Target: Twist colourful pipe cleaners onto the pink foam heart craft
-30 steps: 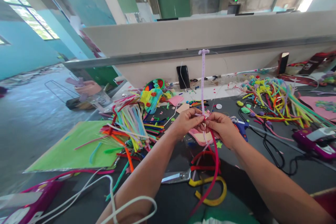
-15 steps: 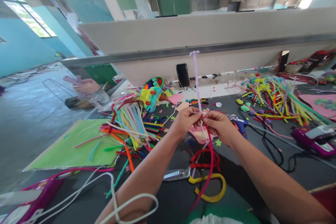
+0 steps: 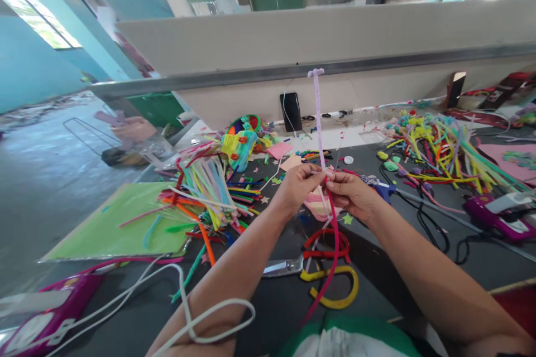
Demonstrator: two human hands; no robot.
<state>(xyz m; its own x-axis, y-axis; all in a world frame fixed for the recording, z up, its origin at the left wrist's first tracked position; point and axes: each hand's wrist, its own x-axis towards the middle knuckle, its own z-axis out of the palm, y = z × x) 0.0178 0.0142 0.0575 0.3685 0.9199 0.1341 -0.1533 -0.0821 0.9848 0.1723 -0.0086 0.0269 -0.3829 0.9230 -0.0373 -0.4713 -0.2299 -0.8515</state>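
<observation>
My left hand (image 3: 299,184) and right hand (image 3: 354,195) meet above the dark table (image 3: 481,268), fingertips touching. Both are pinched closed on one spot, where two pipe cleaners come together. The lilac pipe cleaner (image 3: 318,122) stands nearly upright out of that pinch, straight along its length, with a short crosswise bend at the top end. The red pipe cleaner (image 3: 335,226) hangs from the same pinch and curves down toward my body, clear of the table for most of its run. How the two strands are joined inside my fingers cannot be told. Directly below the hands lie a red coil (image 3: 322,245) and a yellow loop (image 3: 354,290), just beside each other, with the scissors (image 3: 280,268) to their left, blades pointing at them. A loose bundle of mixed pipe cleaners (image 3: 209,184) lies left of my left forearm, partly over a green sheet (image 3: 113,228). A blue glue gun (image 3: 383,191) lies just beyond my right hand. A second heap of pipe cleaners (image 3: 439,159) is spread farther right. A phone (image 3: 290,111) leans against the back panel. A white cord (image 3: 188,312) loops across my left forearm.
</observation>
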